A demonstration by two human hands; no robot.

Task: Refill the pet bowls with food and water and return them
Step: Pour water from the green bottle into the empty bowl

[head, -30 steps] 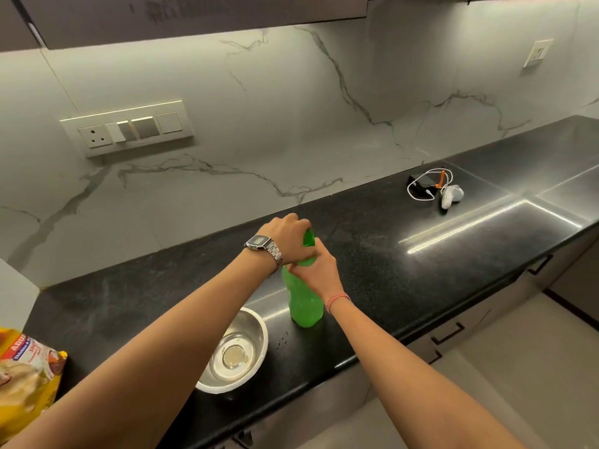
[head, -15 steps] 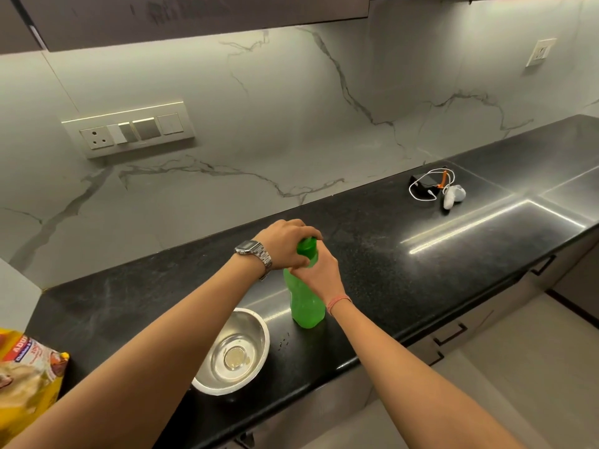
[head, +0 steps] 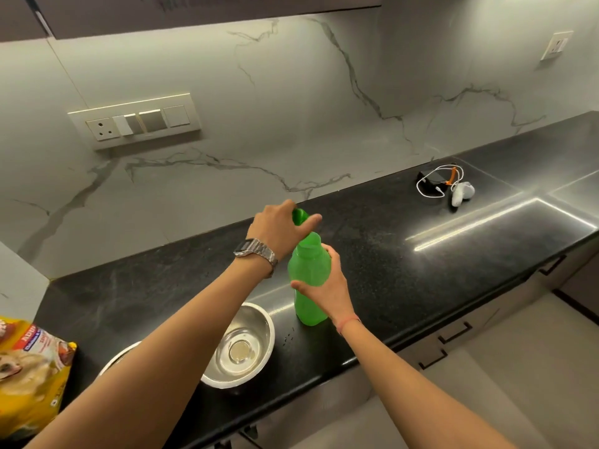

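The green bottle point(head: 309, 280), held by the right hand point(head: 327, 286), is uncapped; the left hand point(head: 278, 230) holds its cap point(head: 299, 215). The steel bowl point(head: 241, 348) beside the bottle looks unfilled.

Green bottle point(head: 309, 280) upright, uncapped, beside steel bowl point(head: 241, 348).

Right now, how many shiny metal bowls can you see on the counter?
2. One steel bowl sits near the counter's front edge, just left of the green bottle. A second bowl's rim peeks out farther left, mostly hidden under the left forearm. More could be hidden there.
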